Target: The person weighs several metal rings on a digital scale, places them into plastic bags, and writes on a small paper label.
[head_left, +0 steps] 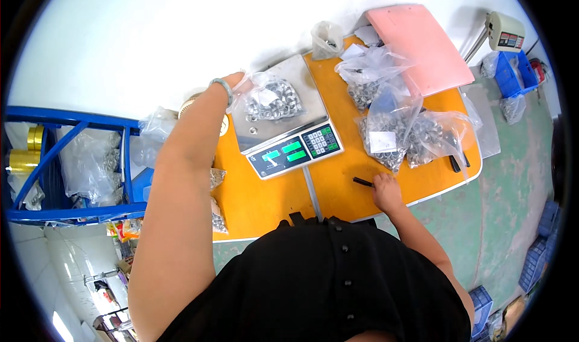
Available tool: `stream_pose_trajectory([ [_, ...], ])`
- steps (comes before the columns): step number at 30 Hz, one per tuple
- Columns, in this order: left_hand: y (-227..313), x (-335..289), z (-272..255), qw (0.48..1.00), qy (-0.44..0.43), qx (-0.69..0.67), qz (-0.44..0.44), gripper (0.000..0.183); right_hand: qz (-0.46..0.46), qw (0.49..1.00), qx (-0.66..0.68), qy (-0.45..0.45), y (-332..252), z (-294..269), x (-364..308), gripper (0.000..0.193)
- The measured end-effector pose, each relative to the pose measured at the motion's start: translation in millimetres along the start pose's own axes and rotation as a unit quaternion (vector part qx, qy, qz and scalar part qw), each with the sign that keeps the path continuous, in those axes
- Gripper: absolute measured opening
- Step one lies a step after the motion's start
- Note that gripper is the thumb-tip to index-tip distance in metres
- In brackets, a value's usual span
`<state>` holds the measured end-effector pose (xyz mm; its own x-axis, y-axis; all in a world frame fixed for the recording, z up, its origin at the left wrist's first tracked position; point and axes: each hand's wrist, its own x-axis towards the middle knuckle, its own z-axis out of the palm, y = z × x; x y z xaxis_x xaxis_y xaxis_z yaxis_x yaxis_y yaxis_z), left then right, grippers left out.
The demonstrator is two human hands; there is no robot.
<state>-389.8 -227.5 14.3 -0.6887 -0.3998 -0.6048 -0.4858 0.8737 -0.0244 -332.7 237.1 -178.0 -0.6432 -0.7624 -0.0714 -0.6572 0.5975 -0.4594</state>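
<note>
On the steel pan of a digital counting scale (283, 69) lies a clear plastic bag of metal rings (278, 103) with a white slip on it. My left hand (234, 81), a bangle at its wrist, reaches over the pan's far left corner and pinches the bag's gathered mouth; the fingers show only in part. A few loose rings (253, 130) rest on the pan beside the bag. My right hand (387, 193) is closed round a black pen (363, 181) above the orange table (338, 200), its tip pointing left toward the scale. Green figures glow on the scale's displays.
Several more bags of metal parts (389, 134) crowd the table's right side, one bearing a white label. Behind them leans a pink board (419, 47). A blue metal rack (72, 212) stands at the left. A second scale head (505, 31) and a blue crate (515, 74) are far right.
</note>
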Motion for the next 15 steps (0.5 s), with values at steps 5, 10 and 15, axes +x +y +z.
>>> stream_pose_trajectory([
  [5,16,-4,1,0.998,0.003,0.034,-0.052,0.047,-0.006,0.999,0.051,0.015,-6,-4,2,0.013],
  [10,-15,4,19,0.996,0.039,0.065,-0.052,0.049,-0.037,0.994,0.097,0.035,-14,-8,2,0.012],
  [15,17,24,19,0.996,-0.003,0.06,0.068,0.052,0.01,0.991,0.13,0.042,-8,-5,-4,0.01],
])
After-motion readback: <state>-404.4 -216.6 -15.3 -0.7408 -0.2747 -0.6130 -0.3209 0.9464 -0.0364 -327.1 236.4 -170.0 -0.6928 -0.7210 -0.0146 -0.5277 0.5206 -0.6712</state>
